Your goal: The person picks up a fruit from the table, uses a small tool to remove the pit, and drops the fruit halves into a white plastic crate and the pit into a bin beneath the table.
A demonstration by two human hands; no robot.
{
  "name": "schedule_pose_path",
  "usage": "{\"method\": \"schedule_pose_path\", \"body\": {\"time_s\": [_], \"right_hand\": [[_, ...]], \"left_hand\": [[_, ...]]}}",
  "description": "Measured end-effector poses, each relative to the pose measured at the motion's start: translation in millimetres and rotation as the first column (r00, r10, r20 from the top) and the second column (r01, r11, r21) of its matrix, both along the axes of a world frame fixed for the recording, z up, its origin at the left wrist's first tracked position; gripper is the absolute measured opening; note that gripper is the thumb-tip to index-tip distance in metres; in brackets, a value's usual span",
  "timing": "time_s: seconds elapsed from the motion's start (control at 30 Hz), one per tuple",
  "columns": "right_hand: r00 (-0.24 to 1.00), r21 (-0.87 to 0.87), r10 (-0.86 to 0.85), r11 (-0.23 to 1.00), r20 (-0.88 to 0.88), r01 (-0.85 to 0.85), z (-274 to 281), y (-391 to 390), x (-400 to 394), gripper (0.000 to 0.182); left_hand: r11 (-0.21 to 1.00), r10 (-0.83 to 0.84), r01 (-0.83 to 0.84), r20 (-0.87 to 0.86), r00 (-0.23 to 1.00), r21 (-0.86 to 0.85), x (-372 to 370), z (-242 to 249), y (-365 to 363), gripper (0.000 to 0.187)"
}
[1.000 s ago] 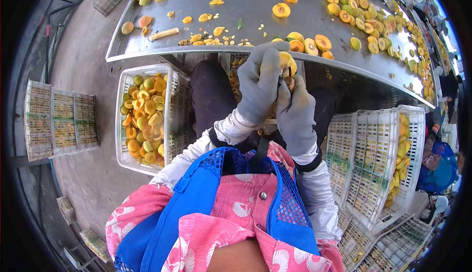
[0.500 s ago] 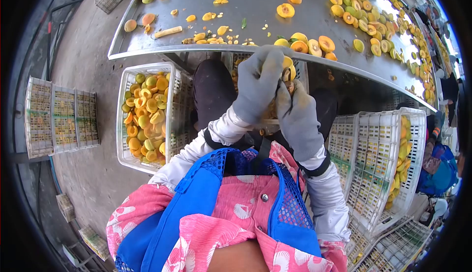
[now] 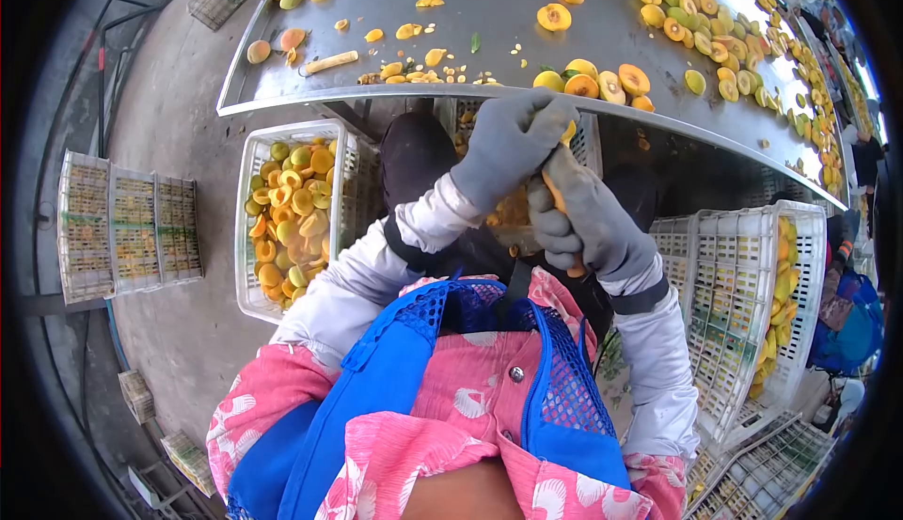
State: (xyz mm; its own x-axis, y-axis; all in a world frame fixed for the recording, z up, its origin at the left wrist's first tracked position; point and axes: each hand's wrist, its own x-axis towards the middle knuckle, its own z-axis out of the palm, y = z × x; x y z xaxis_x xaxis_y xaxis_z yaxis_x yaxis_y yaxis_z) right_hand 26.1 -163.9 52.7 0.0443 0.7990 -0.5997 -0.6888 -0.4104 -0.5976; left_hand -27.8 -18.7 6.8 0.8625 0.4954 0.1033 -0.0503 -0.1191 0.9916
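Note:
My left hand (image 3: pixel 508 144), in a grey glove, is closed around a yellow peach piece (image 3: pixel 570 131), mostly hidden by the fingers. My right hand (image 3: pixel 600 221), gloved too, wraps round a tool with a wooden handle (image 3: pixel 556 191). Its working end is hidden at the peach, so its kind cannot be made out. Both hands meet just in front of the metal table's edge (image 3: pixel 395 90). On the table close beyond them lie several halved peaches (image 3: pixel 609 86). A crate (image 3: pixel 599 149) with peach pieces stands below, partly covered by my hands.
A white crate of peach halves (image 3: pixel 246 266) stands on the floor at left. Stacked crates (image 3: pixel 724 285) stand at right. A wooden-handled tool (image 3: pixel 331 62) and scattered pits lie on the table. A large heap of halved peaches (image 3: pixel 724 50) covers its right side. Another person (image 3: pixel 847 285) is at far right.
My right hand has turned, its fingers now wrapped round the wooden handle rather than pinching at the fruit. My left hand still holds the peach. The view has shifted slightly.

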Motion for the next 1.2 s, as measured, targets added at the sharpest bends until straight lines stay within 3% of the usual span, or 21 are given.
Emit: {"method": "schedule_pose_path", "body": {"time_s": [0.1, 0.17, 0.23, 0.27, 0.33, 0.37, 0.43, 0.47, 0.5, 0.6, 0.7, 0.8, 0.9, 0.93, 0.97, 1.0, 1.07, 1.1, 1.13, 1.17, 1.2], "right_hand": [[1.0, 0.065, 0.003, 0.998, 0.003, -0.003, -9.0, 1.0, 1.5, 0.051], [1.0, 0.077, -0.007, 0.997, 0.011, 0.006, -13.5, 3.3, 0.9, 0.051], [0.953, -0.028, -0.029, 0.999, 0.302, 0.039, -14.6, 4.5, -5.7, 0.051], [0.951, -0.026, -0.034, 0.999, 0.307, 0.044, -11.8, 4.3, -3.1, 0.051], [0.996, -0.03, -0.036, 0.999, 0.079, 0.039, -8.7, 1.6, -4.6, 0.054], [0.996, -0.031, -0.036, 0.999, 0.076, 0.039, -15.1, 0.8, -2.7, 0.054], [0.971, 0.169, 0.035, 0.986, -0.235, 0.006, -29.3, -0.8, 2.4, 0.058], [0.969, 0.161, 0.039, 0.987, -0.243, 0.0, -33.2, -3.6, 0.3, 0.058], [0.977, 0.186, -0.007, 0.981, -0.215, 0.048, -32.1, -0.6, -0.7, 0.057], [0.972, 0.242, -0.042, 0.965, -0.231, 0.1, -36.1, 3.9, 0.4, 0.053], [0.961, 0.217, -0.049, 0.97, -0.273, 0.111, -45.4, 2.7, 3.3, 0.051], [0.93, 0.264, 0.03, 0.962, -0.366, 0.073, -53.7, 5.0, 2.5, 0.051], [0.936, 0.257, -0.007, 0.961, -0.353, 0.104, -56.3, 14.8, -4.8, 0.053], [0.981, 0.209, -0.081, 0.971, -0.177, 0.118, -52.2, 17.8, -10.9, 0.055], [0.99, 0.165, -0.144, 0.976, 0.007, 0.141, -50.1, 21.1, -15.2, 0.056], [0.99, 0.166, -0.14, 0.976, 0.003, 0.137, -52.4, 24.5, -18.4, 0.056], [0.991, 0.169, -0.129, 0.977, -0.025, 0.131, -58.0, 30.8, -19.3, 0.059], [0.992, 0.145, -0.068, 0.986, -0.106, 0.083, -57.7, 29.7, -16.5, 0.059], [0.993, 0.142, -0.061, 0.987, -0.105, 0.076, -59.0, 26.9, -15.7, 0.059], [0.987, 0.144, -0.088, 0.984, -0.134, 0.107, -61.4, 24.4, -13.9, 0.058], [0.979, 0.149, -0.123, 0.978, -0.16, 0.147, -64.8, 21.6, -10.1, 0.056]], "left_hand": [[0.995, -0.082, 0.076, 0.097, 0.992, 0.061, 7.1, -6.4, 5.1, 0.026], [0.968, -0.129, 0.135, 0.045, 0.991, -0.211, 9.9, -10.5, 4.9, 0.027], [0.986, -0.099, 0.091, -0.057, 0.993, -0.136, 11.8, -25.2, 4.9, 0.028], [0.998, -0.056, 0.05, -0.131, 0.99, -0.046, 17.1, -30.1, 6.8, 0.029], [0.998, -0.045, 0.047, -0.034, 0.998, 0.051, 10.5, -17.7, -2.1, 0.03], [0.988, -0.038, 0.027, 0.071, 0.997, 0.152, 8.1, -12.3, -4.5, 0.031], [0.993, -0.101, 0.094, 0.095, 0.99, 0.076, 18.0, -13.1, 0.7, 0.033], [0.988, -0.153, 0.155, 0.122, 0.981, -0.003, 18.9, -14.3, -0.3, 0.034], [0.941, -0.211, 0.244, 0.159, 0.965, -0.232, 20.0, -8.0, -0.7, 0.039], [0.905, -0.198, 0.288, 0.29, 0.936, -0.314, 20.4, -11.7, -0.6, 0.034], [0.924, -0.272, 0.339, 0.32, 0.908, -0.178, 19.1, -26.8, 2.5, 0.05], [0.933, -0.321, 0.352, 0.273, 0.907, -0.072, 20.5, -31.9, 10.4, 0.052], [0.911, -0.262, 0.329, 0.268, 0.927, -0.247, 20.5, -42.5, 12.8, 0.048], [0.912, -0.261, 0.329, 0.27, 0.927, -0.245, 19.1, -48.0, 14.3, 0.048], [0.772, -0.127, 0.242, 0.231, 0.965, -0.588, 15.8, -54.4, 16.0, 0.043], [0.516, -0.012, 0.124, 0.138, 0.99, -0.848, 10.4, -60.4, 17.1, 0.038], [0.552, 0.462, -0.278, 0.01, 0.887, -0.786, 5.2, -72.1, 12.1, 0.038], [0.629, 0.516, -0.384, -0.007, 0.857, -0.676, -19.4, -60.0, 17.5, 0.035], [0.572, 0.642, -0.521, -0.049, 0.765, -0.634, -37.9, -73.5, 38.5, 0.033], [0.552, 0.664, -0.505, -0.017, 0.747, -0.663, -67.1, -88.3, 72.1, 0.028], [0.503, 0.823, -0.661, 0.076, 0.562, -0.558, -90.4, -109.7, 106.8, 0.024]]}}
